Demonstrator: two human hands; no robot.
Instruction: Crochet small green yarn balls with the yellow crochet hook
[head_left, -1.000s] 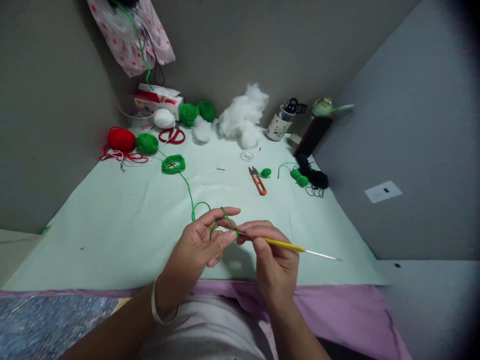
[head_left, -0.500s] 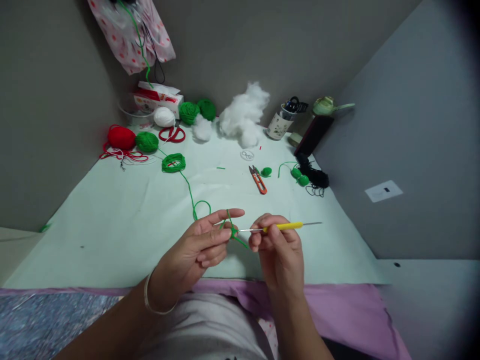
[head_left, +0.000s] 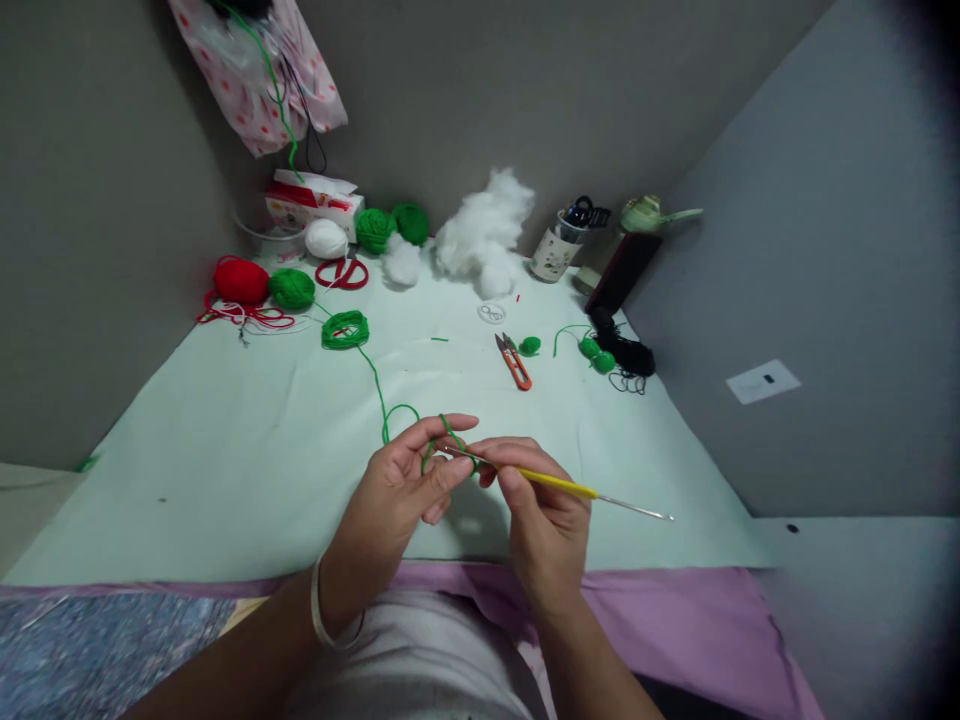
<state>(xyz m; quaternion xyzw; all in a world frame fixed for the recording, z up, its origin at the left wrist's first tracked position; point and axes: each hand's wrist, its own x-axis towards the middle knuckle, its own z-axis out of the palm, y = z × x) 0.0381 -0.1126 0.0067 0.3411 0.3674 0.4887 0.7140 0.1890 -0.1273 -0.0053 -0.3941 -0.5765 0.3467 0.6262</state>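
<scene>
Our left hand (head_left: 409, 480): forefinger outstretched, green yarn (head_left: 377, 385) looped over it; thumb and other fingers pinch the worked end, partly hidden. Pale bangle (head_left: 322, 605) at the wrist.

Our right hand (head_left: 547, 520): fingers closed round the yellow-handled hook (head_left: 559, 484), one metal end at our left fingertips, the other pointing out to the right of our right hand.

Beyond our left hand: green coil (head_left: 345, 330), its strand running to our fingers; farther off, red-handled scissors (head_left: 354, 275) and red ball (head_left: 241, 280).

Beyond our right hand: orange snips (head_left: 517, 368), beside them a small green piece (head_left: 530, 346); to the far right, black yarn (head_left: 634, 358).
</scene>
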